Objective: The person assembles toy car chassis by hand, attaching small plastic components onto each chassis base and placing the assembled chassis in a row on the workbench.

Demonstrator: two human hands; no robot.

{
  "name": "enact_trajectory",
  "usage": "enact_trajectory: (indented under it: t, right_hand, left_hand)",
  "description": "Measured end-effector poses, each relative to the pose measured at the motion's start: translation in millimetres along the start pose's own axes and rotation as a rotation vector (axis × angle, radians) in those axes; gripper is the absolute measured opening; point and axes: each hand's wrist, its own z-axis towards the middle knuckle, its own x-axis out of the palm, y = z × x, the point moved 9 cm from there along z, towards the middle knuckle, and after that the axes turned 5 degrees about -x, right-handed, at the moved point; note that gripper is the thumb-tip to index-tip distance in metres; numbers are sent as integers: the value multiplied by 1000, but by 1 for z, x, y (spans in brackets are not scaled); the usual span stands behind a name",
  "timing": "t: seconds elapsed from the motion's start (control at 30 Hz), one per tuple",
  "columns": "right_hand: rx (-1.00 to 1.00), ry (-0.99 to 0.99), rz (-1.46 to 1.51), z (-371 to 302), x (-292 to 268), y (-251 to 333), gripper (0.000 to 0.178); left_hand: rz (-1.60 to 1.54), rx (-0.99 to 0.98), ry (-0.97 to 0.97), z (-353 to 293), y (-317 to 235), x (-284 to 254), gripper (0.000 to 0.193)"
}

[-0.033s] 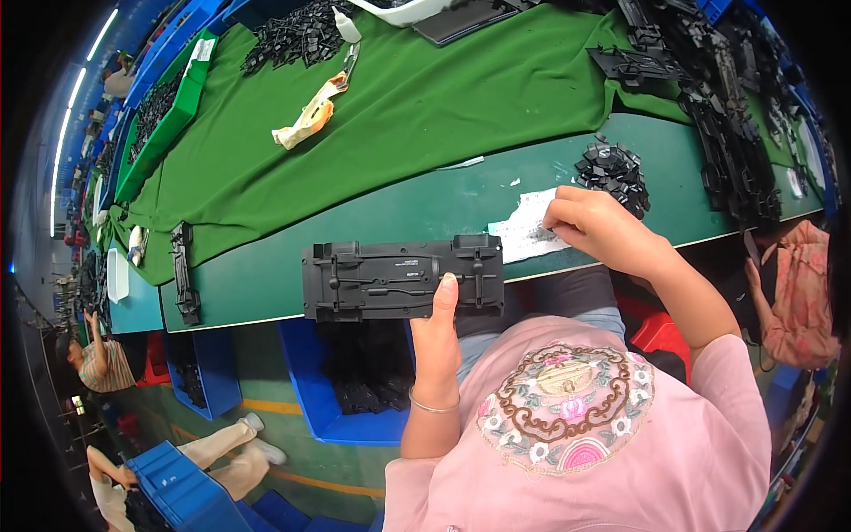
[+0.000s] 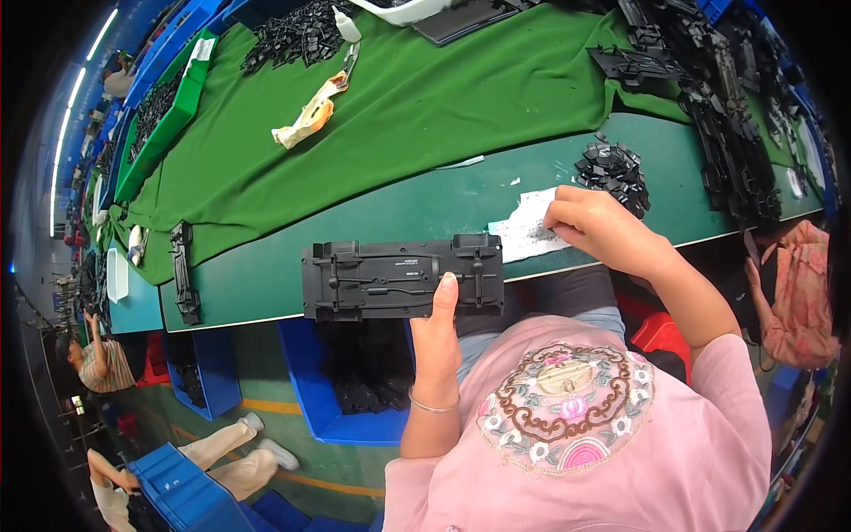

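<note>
My left hand [image 2: 436, 341] grips a black plastic model-car chassis [image 2: 372, 284] at its right part, thumb lying on top and the other fingers hidden beneath. Moulded axle and pipe shapes face up on the chassis, which is held level by the table's near edge. To its right, my right hand [image 2: 603, 222] is over a creased white paper [image 2: 523, 232] bearing small dark specks. Its thumb and fingertips are pinched together; whatever lies between them is too small to make out. Just beyond that hand sits a heap of small black plastic pieces [image 2: 616, 173].
A green cloth [image 2: 425, 97] covers the table's far part, carrying a stained cloth-wrapped tool [image 2: 312, 115] and a white bottle [image 2: 346, 27]. Black chassis parts [image 2: 731, 151] pile up at right. A blue bin [image 2: 355, 430] stands below the table. Another person carries a blue crate [image 2: 182, 488] lower left.
At the lower left, the person with the blue crate has shifted a foot slightly to the right. My hands and the chassis look unmoved.
</note>
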Motion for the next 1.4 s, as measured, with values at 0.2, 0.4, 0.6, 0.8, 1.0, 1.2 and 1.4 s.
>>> enact_trajectory:
  t: [0.2, 0.4, 0.6, 0.8, 1.0, 1.2, 1.4]
  right_hand:
    - [-25, 4, -33, 4, -2, 6, 7]
    - [-18, -88, -18, 1, -16, 4, 10]
    - [329, -283, 946, -15, -15, -15, 11]
    - [345, -439, 1188, -23, -6, -10, 12]
    - [192, -532, 931, -28, -17, 11, 11]
    - [67, -585, 537, -22, -32, 25, 13]
    - [50, -564, 443, -20, -35, 29, 14]
  left_hand:
    - [28, 10, 13, -1, -2, 0, 38]
    - [55, -2, 38, -1, -1, 2, 37]
    - [279, 35, 48, -5, -5, 24, 25]
    - [457, 153, 211, -11, -12, 59, 27]
    - [602, 140, 302, -20, -11, 78, 28]
    - [659, 264, 345, -20, -9, 87, 41]
    - [622, 274, 391, -21, -13, 94, 57]
